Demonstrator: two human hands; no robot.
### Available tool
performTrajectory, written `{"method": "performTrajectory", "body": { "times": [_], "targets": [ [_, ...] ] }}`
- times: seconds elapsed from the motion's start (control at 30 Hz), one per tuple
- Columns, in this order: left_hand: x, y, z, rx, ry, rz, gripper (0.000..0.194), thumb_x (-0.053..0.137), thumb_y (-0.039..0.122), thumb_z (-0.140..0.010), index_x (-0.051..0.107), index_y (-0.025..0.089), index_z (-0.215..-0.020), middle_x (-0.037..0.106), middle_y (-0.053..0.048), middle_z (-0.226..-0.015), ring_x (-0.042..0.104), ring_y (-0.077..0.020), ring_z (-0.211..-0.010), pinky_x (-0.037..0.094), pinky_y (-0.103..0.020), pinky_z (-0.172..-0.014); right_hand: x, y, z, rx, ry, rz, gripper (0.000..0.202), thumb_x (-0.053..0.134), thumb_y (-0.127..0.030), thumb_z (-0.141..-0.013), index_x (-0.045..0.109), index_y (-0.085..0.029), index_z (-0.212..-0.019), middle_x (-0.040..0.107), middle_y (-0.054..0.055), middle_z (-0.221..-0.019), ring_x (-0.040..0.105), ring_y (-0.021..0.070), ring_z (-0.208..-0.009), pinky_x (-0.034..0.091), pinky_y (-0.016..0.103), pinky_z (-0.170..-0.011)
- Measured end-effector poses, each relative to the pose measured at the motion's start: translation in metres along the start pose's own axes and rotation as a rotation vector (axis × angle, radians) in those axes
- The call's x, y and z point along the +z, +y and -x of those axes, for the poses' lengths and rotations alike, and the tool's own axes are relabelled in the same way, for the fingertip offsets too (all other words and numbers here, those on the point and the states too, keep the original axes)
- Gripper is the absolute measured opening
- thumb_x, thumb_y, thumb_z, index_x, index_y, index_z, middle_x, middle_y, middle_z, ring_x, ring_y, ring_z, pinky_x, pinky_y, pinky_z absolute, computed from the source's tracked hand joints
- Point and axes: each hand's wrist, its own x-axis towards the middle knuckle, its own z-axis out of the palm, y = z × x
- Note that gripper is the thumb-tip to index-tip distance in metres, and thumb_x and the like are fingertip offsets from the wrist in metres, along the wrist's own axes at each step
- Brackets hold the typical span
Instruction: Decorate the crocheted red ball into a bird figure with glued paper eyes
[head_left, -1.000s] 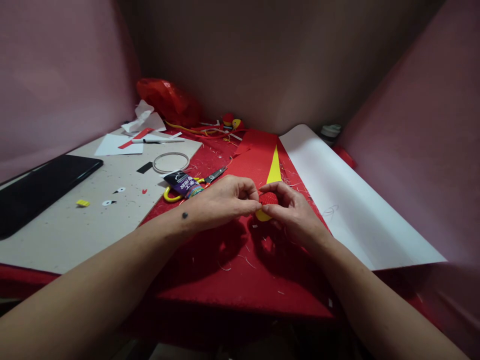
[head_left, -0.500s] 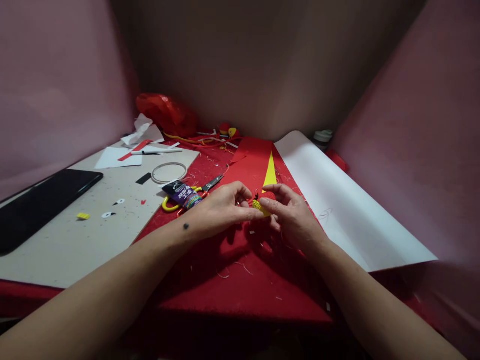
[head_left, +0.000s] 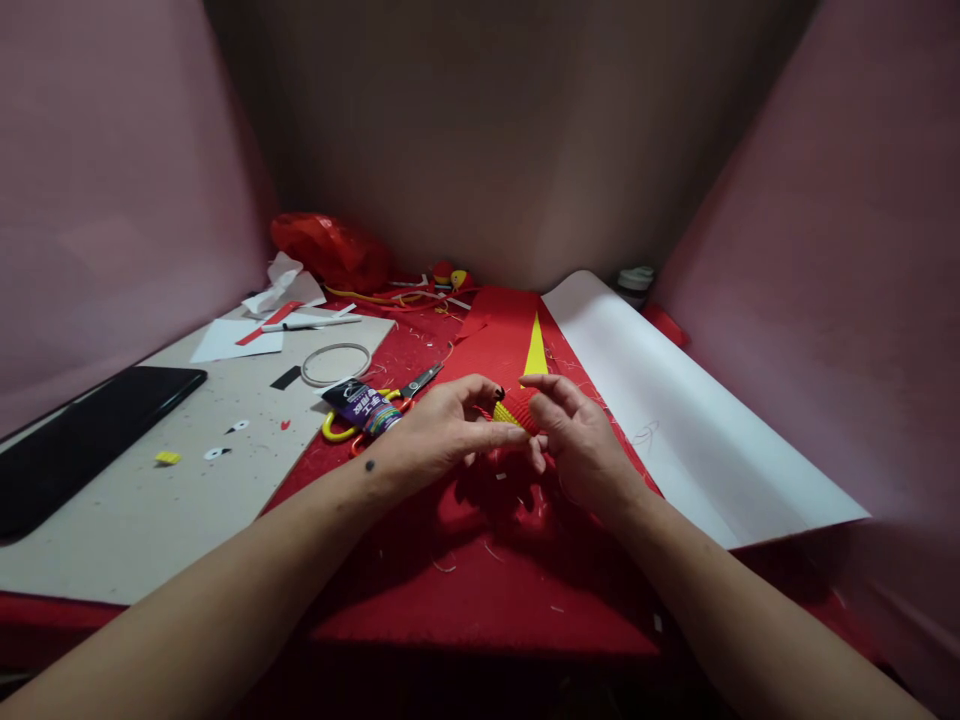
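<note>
Between my two hands is a small rounded piece with ridged red and yellow bands (head_left: 514, 409), and a tiny black bit shows at its upper left. My left hand (head_left: 455, 425) pinches its left side, thumb along the near edge. On the other side my right hand (head_left: 574, 425) grips it with thumb and fingers. Much of the piece is hidden by the fingers. Left of my left hand lie a purple and black glue tube (head_left: 362, 405) and scissors (head_left: 420, 381) with yellow and red handles.
A grey board (head_left: 247, 500) on the left carries a black phone-like slab (head_left: 97, 430), a ring (head_left: 336, 363), a pen (head_left: 311, 324) and small paper cutouts. White paper (head_left: 675, 420) curls on the right. Red paper (head_left: 495, 335), a yellow strip (head_left: 535, 352) and a red bag (head_left: 330, 248) lie farther back.
The ridged piece has turned between my fingers: more red faces up and the black bit has moved to the left. The whole view has tilted slightly. Both hands keep their hold.
</note>
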Motion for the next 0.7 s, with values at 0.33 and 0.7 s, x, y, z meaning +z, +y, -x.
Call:
{"method": "performTrajectory", "body": {
  "times": [0.33, 0.7],
  "targets": [
    [-0.015, -0.005, -0.004, 0.209, -0.182, 0.345, 0.038, 0.074, 0.022, -0.071, 0.066, 0.017, -0.109, 0.07, -0.007, -0.105, 0.064, -0.0189, -0.098, 0.045, -0.031, -0.092, -0.002, 0.0, -0.007, 0.169, -0.148, -0.396, 0.035, 0.058, -0.052, -0.081, 0.059, -0.018, -0.089, 0.059, 0.004, -0.071, 0.054, 0.0141, -0.054, 0.036, 0.024, -0.043],
    [-0.011, -0.01, -0.006, 0.159, -0.252, 0.349, 0.047, 0.075, 0.024, -0.064, 0.064, 0.019, -0.109, 0.067, -0.008, -0.101, 0.064, -0.0223, -0.09, 0.051, -0.033, -0.078, 0.014, -0.011, 0.01, 0.356, -0.374, -0.646, 0.045, 0.065, -0.049, -0.077, 0.06, -0.014, -0.104, 0.067, 0.011, -0.087, 0.067, 0.0222, -0.075, 0.05, 0.034, -0.07]
  ]
}}
